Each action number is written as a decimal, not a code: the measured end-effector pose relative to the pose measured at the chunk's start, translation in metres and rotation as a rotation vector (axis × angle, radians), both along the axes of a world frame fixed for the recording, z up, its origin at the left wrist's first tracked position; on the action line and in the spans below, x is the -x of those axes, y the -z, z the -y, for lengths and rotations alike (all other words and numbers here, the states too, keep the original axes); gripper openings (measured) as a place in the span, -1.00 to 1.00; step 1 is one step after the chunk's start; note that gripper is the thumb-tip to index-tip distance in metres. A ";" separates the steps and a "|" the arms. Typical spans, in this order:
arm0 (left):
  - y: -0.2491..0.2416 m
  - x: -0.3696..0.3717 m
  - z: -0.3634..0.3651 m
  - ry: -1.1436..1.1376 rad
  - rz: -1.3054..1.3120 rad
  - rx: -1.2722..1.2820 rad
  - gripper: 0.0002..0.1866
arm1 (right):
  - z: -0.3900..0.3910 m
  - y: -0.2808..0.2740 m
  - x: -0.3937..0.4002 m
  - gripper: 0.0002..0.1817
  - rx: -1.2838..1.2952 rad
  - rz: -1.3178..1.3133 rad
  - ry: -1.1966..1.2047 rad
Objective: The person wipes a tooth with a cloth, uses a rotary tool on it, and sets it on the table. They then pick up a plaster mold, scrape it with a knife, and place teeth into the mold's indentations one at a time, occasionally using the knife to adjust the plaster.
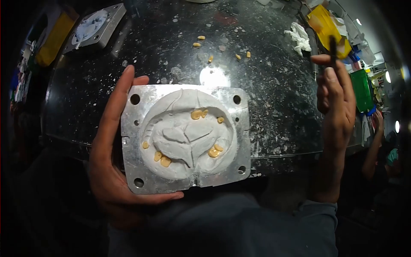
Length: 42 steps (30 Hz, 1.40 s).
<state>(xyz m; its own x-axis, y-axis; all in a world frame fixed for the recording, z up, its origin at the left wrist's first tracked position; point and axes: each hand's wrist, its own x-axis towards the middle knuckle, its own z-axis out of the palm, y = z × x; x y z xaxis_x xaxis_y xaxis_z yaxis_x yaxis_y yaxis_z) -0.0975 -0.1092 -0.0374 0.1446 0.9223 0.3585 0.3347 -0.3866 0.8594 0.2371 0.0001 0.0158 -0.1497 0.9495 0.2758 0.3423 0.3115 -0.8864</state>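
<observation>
Through the head camera we see our left hand [107, 160] grasping a metal flask [244, 128] by its left side, the thumb along the far left corner and a finger under the near edge. The flask is in front of us at the counter [274, 92]'s near edge; we cannot tell whether it rests there. White plaster [188, 141] fills its round middle, with yellowish teeth [165, 161] set in it at the left, far and right parts. Our right hand [336, 96], raised to the right and apart from the flask, pinches a dark, thin tool [333, 46] whose tip is blurred. Beyond the flask, five loose teeth [201, 37] lie scattered on the counter. At the far left we have a second flask [112, 25] with whitish filling, near a yellow sheet [58, 38]. At the far right lies crumpled paper [298, 38], near a yellow bag [323, 23]. Farther right are a green box [363, 91] and another person's raised arm [373, 145].
</observation>
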 end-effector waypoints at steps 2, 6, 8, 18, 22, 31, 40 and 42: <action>0.004 0.001 -0.003 0.064 0.049 -0.027 0.69 | -0.005 0.008 -0.016 -0.67 0.038 0.216 0.057; 0.005 -0.001 -0.005 0.121 0.238 0.046 0.72 | -0.010 0.025 -0.037 -0.71 -0.024 0.441 0.076; 0.007 -0.001 -0.006 0.139 0.281 0.031 0.70 | -0.010 0.024 -0.038 -0.71 -0.064 0.513 0.082; 0.007 0.006 -0.006 0.157 0.267 0.024 0.63 | -0.019 0.006 -0.003 -0.71 -0.677 0.795 -0.028; 0.009 0.012 -0.008 0.178 0.186 -0.026 0.61 | 0.004 -0.017 0.037 -0.75 -0.470 0.536 -0.298; 0.010 0.011 -0.010 0.232 0.189 -0.057 0.57 | -0.091 -0.011 0.072 -0.76 -0.256 0.691 -0.214; 0.009 0.012 -0.009 0.198 0.144 -0.050 0.56 | -0.103 0.011 0.039 -0.71 -0.392 0.661 -0.277; 0.008 0.010 -0.008 0.194 0.142 -0.040 0.56 | -0.101 0.013 0.033 -0.69 -0.369 0.632 -0.340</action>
<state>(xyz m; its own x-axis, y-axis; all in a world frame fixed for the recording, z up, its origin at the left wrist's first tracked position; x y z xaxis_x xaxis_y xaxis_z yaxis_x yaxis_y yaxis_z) -0.1079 -0.1008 -0.0453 0.2635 0.8667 0.4237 0.1280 -0.4667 0.8751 0.2037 0.1012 0.0031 -0.6466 0.6881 0.3292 0.5784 0.7237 -0.3764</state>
